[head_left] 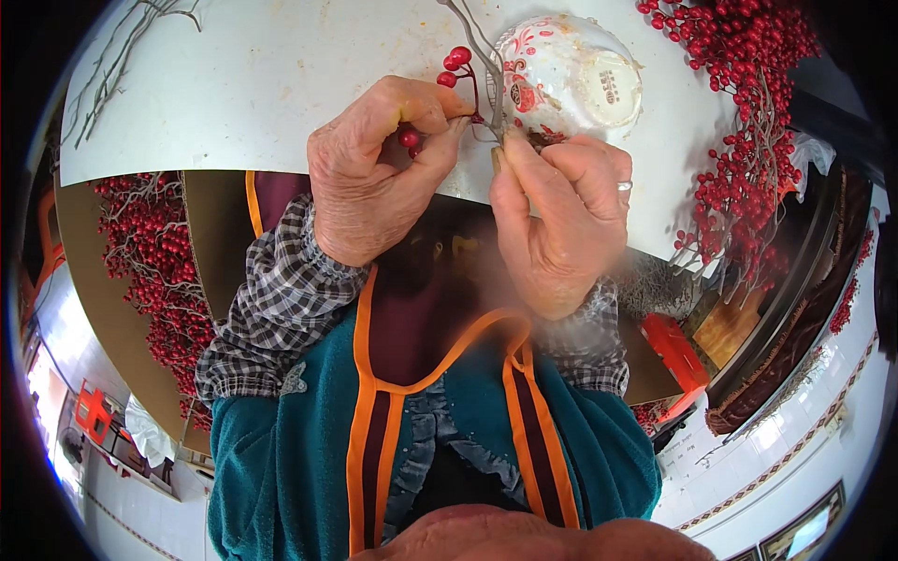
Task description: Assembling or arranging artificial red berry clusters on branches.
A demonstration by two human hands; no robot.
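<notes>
Over the near edge of the white table [224, 103], my left hand [379, 168] pinches a small sprig of artificial red berries [457, 59]. The sprig's thin stem meets a grey-brown branch [497, 93] that runs up past the top of the picture. My right hand [566, 220], with a ring on one finger, has thumb and forefinger closed on the branch's lower end. More red berries hang below my left fingertips. Just behind my right hand lies an upturned white bowl [561, 70] with a red pattern. My fingertips partly cover the joint between sprig and branch.
Bare twigs [117, 65] lie at the table's far left. A large bunch of red-berry branches [748, 122] spreads along its right side. At lower left, more berry branches [154, 271] fill a cardboard box [103, 309]. A red object [675, 355] sits at right, below the table.
</notes>
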